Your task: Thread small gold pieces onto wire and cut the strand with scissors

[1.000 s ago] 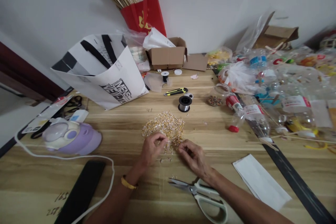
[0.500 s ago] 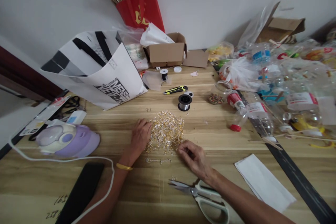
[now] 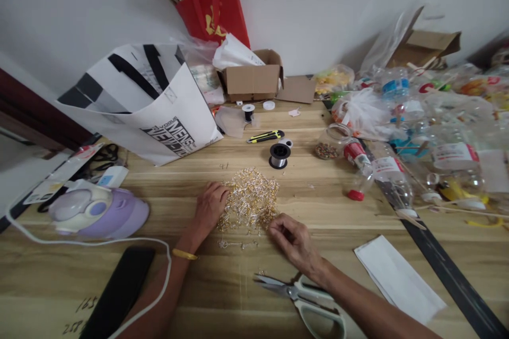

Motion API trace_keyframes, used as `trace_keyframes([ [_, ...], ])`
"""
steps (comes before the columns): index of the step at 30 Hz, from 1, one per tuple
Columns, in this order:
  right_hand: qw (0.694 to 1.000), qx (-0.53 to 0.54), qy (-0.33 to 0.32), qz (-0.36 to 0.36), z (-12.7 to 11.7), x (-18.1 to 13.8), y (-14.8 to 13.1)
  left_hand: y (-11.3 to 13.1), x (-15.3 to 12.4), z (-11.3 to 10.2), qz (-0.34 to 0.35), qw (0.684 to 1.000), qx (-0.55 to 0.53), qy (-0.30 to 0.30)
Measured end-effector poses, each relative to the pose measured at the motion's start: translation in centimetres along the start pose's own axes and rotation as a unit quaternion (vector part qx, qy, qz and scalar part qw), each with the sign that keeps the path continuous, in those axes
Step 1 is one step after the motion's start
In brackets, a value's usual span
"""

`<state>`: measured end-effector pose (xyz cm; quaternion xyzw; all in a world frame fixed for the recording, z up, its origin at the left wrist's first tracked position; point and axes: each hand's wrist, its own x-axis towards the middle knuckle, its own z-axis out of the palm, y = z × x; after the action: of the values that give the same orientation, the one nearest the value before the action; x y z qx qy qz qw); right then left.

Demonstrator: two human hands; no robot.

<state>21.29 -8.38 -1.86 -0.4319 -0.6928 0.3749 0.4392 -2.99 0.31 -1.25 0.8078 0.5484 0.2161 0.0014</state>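
Observation:
A loose heap of small gold and silver jewellery chains or findings (image 3: 249, 198) lies on the wooden table in front of me. At its left edge rests my left hand (image 3: 212, 204), fingers bent together against the heap; whatever is under the fingertips is hidden. My right hand (image 3: 292, 238) is at the lower right edge, thumb and fingers pinched together, and anything between them is too small to name. One thin silver chain (image 3: 238, 244) lies apart, just below the heap. Scissors (image 3: 294, 291) with pale handles lie under my right forearm, blades parted.
Behind the heap are a wire spool (image 3: 280, 155) and a yellow-black utility knife (image 3: 265, 136). A white shopping bag (image 3: 175, 116) and a purple device (image 3: 115, 214) stand left, near a black phone-like slab (image 3: 119, 291). Plastic bottles (image 3: 387, 167) crowd the right, above folded white paper (image 3: 400, 278).
My left hand has shifted very slightly left along the heap's edge. The right hand keeps its pinch in nearly the same spot. The whole view has moved a little.

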Motion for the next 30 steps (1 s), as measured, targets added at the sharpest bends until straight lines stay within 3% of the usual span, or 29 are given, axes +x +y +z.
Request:
trace_keyframes([
  [6,1.0,0.011,-0.008,0.016,0.0,0.0,0.0,-0.3,0.8,0.3,0.028,0.999,0.029,-0.016],
  [22,1.0,0.014,-0.013,0.023,-0.1,0.0,-0.1,-0.3,2.3,-0.6,0.109,0.982,0.072,-0.134],
  [26,1.0,0.016,-0.013,0.019,-0.1,0.1,-0.3,-0.4,2.3,-0.3,0.108,0.982,0.085,-0.13],
  [30,1.0,0.01,-0.011,0.013,-0.3,0.1,-0.6,0.0,2.1,-0.5,0.059,0.995,0.024,-0.073],
])
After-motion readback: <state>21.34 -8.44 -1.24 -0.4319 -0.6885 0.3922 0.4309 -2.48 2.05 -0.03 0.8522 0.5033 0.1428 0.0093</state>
